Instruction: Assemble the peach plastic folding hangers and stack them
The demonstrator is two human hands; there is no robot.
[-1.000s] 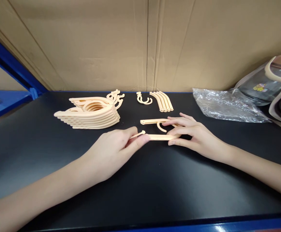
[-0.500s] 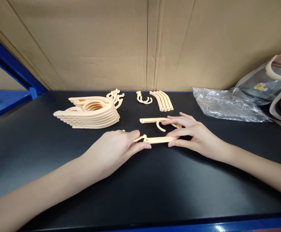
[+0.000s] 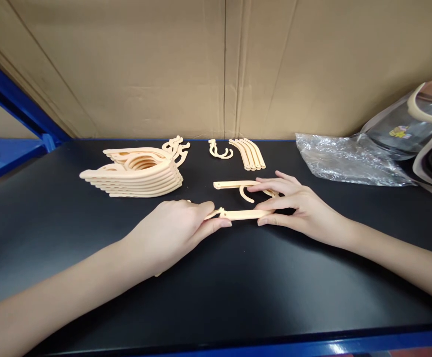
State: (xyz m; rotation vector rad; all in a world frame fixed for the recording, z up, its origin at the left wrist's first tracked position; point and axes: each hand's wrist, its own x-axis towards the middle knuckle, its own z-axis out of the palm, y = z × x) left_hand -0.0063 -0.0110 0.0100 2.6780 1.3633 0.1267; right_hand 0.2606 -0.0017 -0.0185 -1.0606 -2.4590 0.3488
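My right hand [image 3: 294, 203] pinches a straight cream plastic hanger arm [image 3: 243, 214] between thumb and fingers. At this arm's left end, my left hand [image 3: 177, 225] is closed on a thin cream hanger hook [image 3: 212, 214], mostly covered by the fingers. The hook's tip touches the arm's end. Just behind lies another hanger arm [image 3: 233, 184] with a curved hook [image 3: 246, 194] beside it; the outer fingers of my right hand reach over its right part. A small cream tip [image 3: 158, 274] shows below my left wrist, the rest hidden.
A stack of cream hanger arms [image 3: 137, 186] lies at left, with loose hooks [image 3: 177, 148] behind it. Further back are two or so hooks [image 3: 221, 154] and several curved arms [image 3: 251, 154]. Crumpled clear plastic [image 3: 346, 161] and a bag [image 3: 394, 129] sit at right. Cardboard [image 3: 145, 64] closes the back.
Both hands keep the same hold on the hook and arm. The view has shifted slightly, and a small cream tip now shows below my left wrist.
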